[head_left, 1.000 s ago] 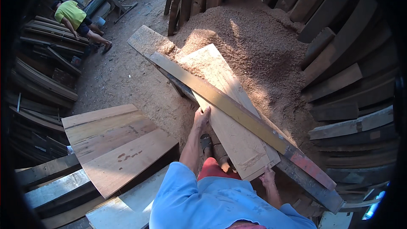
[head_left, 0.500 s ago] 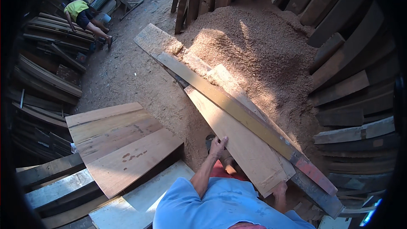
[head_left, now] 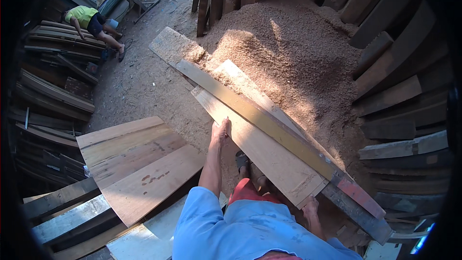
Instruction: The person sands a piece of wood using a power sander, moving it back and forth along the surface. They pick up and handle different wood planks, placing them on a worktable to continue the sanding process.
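A long pale wooden board [head_left: 262,151] lies slantwise along the near side of a yellow bar [head_left: 250,111] with a red end, on a long narrow bench-like machine [head_left: 166,43]. My left hand [head_left: 221,129] grips the board's near edge towards its far end, thumb on top and fingers mostly hidden beneath. At the near right end, my right hand [head_left: 311,206] is closed on the board's corner, its fingers partly hidden. More pale wood [head_left: 250,86] shows beyond the bar; whether it is the same board I cannot tell.
A large heap of shavings [head_left: 298,62] lies behind the machine. Several joined boards [head_left: 139,168] rest on stacked timber at my left. Planks [head_left: 390,96] lean around the right side. A person in a yellow shirt [head_left: 83,17] bends over timber at the far left.
The board has slid away from me, up and to the left along the bar. My left hand has travelled with it, arm stretched further; my right hand has moved slightly the same way.
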`<state>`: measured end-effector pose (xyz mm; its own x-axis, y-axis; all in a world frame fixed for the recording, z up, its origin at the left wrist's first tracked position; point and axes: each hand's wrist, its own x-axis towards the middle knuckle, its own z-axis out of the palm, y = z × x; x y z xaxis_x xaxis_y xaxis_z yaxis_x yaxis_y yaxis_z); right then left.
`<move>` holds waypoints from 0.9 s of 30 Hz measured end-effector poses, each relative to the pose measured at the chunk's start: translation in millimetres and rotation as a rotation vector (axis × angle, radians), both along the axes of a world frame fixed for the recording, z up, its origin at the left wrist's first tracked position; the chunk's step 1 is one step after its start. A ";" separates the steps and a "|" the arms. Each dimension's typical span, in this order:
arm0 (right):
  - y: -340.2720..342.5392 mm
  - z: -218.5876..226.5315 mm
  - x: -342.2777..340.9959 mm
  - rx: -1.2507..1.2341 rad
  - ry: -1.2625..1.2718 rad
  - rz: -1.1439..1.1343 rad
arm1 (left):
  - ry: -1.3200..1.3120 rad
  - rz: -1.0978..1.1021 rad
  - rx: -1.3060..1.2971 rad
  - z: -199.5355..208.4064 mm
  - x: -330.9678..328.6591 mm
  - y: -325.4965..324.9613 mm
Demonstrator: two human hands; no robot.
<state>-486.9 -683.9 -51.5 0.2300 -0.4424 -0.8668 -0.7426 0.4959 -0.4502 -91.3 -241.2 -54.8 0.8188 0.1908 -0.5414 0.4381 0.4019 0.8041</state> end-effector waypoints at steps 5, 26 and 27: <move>9.0 9.1 3.4 0.084 -0.085 -0.100 | -0.115 0.055 0.080 -30.9 12.7 16.9; -15.2 -8.0 41.1 -0.074 0.252 0.165 | -0.113 0.147 0.127 -30.7 -3.8 46.2; -14.0 -5.2 41.2 -0.006 0.177 0.132 | -0.113 0.154 0.132 -28.3 -1.1 47.5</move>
